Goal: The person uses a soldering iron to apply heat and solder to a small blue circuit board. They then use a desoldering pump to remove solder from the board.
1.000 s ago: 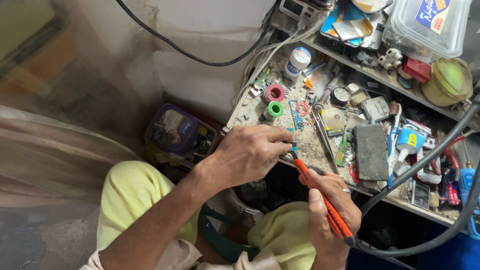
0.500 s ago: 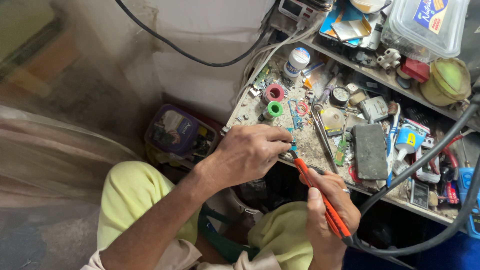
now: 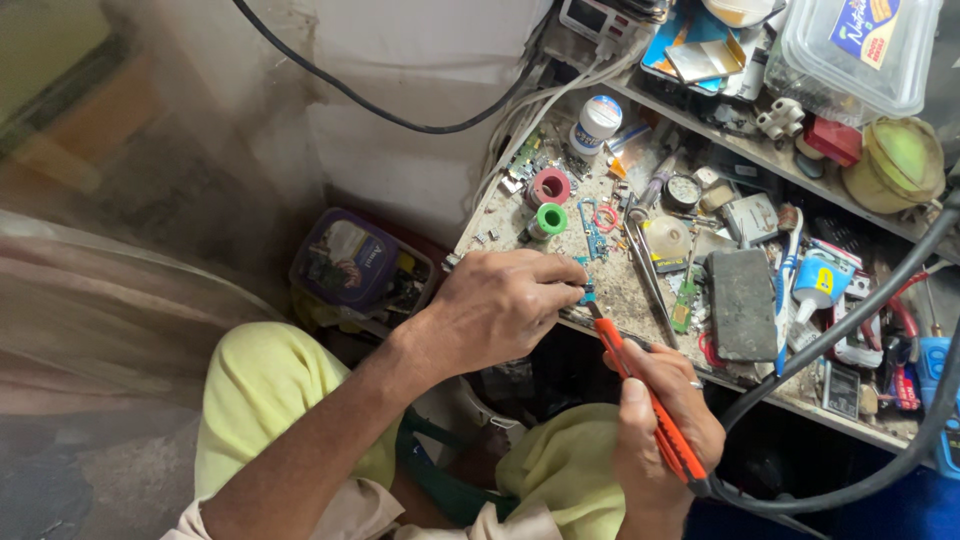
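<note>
While L hand (image 3: 505,305) pinches small board (image 3: 587,292) | R hand (image 3: 660,440) grips orange cutter (image 3: 645,400) | tweezers (image 3: 645,265) beside

Single head view, looking steeply down, close over cluttered workbench (image 3: 620,290), edges perhaps blurred

Orange utility knife (image 3: 650,410) on small circuit board (image 3: 587,292)

Two hands of mine are at work: my left hand (image 3: 505,305) and my right hand (image 3: 665,430). I count one orange utility knife (image 3: 645,405) and one small blue circuit board (image 3: 587,292). Beyond the board lie two tape rolls, one pink (image 3: 548,187), one green (image 3: 548,220) (side by side), plus one white jar (image 3: 597,122) and one pair of tweezers (image 3: 645,265).
</note>
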